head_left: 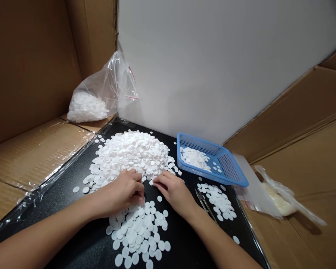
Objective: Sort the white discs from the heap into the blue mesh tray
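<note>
A large heap of small white round discs (134, 153) lies on the black tabletop, and a flatter spread of the same discs (140, 231) lies closer to me. My left hand (127, 190) is between the two, its fingers curled together; what they hold, if anything, is hidden. Facing it at the heap's front edge, my right hand (172, 188) has thumb and fingers pinched on a white disc (151, 182). One loose disc (159, 198) rests just below the right fingertips.
Right of the heap stands a blue plastic basket (212, 144) with discs inside. Thread snips (204, 203) lie beside a small disc group (220, 201). A clear bag (89, 104) of white pieces sits back left; another bag (280, 198) lies right. Cardboard (30, 149) surrounds the table.
</note>
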A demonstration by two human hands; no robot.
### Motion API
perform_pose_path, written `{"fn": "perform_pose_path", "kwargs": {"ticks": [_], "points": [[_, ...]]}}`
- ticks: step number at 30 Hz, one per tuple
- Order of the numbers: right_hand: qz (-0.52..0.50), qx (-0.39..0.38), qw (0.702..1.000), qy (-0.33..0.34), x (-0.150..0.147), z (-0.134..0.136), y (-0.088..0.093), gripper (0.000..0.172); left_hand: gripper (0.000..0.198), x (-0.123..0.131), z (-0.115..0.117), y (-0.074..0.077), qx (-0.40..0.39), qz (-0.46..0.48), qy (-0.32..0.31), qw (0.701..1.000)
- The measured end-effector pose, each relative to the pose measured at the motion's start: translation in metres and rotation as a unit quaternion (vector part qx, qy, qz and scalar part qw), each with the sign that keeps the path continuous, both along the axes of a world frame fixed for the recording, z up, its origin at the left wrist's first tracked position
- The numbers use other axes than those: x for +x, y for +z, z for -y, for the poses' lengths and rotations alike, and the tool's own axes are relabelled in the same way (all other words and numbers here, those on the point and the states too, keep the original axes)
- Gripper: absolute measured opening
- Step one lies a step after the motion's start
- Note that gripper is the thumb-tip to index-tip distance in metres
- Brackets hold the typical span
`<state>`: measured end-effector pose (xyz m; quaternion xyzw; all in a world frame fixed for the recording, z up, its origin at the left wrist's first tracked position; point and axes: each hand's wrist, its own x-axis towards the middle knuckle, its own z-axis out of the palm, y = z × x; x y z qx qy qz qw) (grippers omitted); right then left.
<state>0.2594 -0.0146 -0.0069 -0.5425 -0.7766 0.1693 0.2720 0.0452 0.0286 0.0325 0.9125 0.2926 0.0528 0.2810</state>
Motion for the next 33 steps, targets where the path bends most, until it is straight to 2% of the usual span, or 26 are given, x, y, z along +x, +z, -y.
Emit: {"fn": "perform_pose_path", "kwargs": {"ticks": [4, 9, 15, 20, 22, 25, 27, 29, 33], "points": [[0.003, 0.004, 1.000, 0.015, 0.001, 0.002, 0.001, 0.015, 0.013, -0.001, -0.003, -0.002, -0.005, 0.016, 0.012, 1.000], [-0.011, -0.002, 1.000, 0.012, 0.005, 0.005, 0.001, 0.016, 0.025, -0.010, -0.014, 0.007, 0.034, 0.024, 0.026, 0.999], [0.067, 0.071, 0.994, 0.053, 0.005, 0.000, -0.008, 0.012, 0.028, -0.020, -0.020, 0.008, 0.041, -0.009, -0.018, 0.999], [0.091, 0.117, 0.988, 0.046, 0.002, 0.000, -0.009, 0.013, 0.015, -0.015, -0.019, 0.003, 0.056, -0.007, -0.039, 0.998], [0.063, 0.098, 0.992, 0.057, 0.003, 0.003, -0.005, 0.014, 0.012, -0.014, -0.019, 0.003, 0.058, -0.010, -0.041, 0.997], [0.018, 0.028, 0.995, 0.096, 0.003, 0.007, 0.001, 0.014, 0.010, -0.016, -0.019, 0.003, 0.052, -0.008, -0.047, 0.998], [0.001, 0.008, 0.996, 0.085, 0.002, 0.007, 0.002, 0.013, 0.013, -0.017, -0.019, 0.002, 0.048, -0.011, -0.046, 0.998], [0.007, 0.026, 0.998, 0.049, 0.000, 0.005, 0.000, 0.010, 0.018, -0.018, -0.019, 0.002, 0.049, -0.012, -0.044, 0.998], [0.121, 0.089, 0.988, 0.027, -0.005, 0.000, -0.009, 0.010, 0.021, -0.015, -0.017, 0.003, 0.054, -0.024, -0.037, 0.998]]}}
